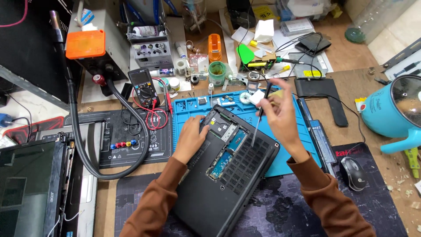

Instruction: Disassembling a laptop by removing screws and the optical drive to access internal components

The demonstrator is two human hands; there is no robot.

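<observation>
Pinching the tweezers [258, 127] in our right hand [280, 115], left hand [191, 137] flat at the laptop's [228, 175] nine o'clock, we risk scratching the board [221, 162].

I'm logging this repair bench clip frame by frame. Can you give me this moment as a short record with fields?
setting: cluttered electronics workbench
main item: black laptop, underside up, bay open, circuit boards showing
underlay: blue work mat
left hand: resting on the laptop's edge by the open bay
right hand: holding a thin tool, tip pointed down over the bay
nearby: multimeter, computer mouse, teal pot
</observation>
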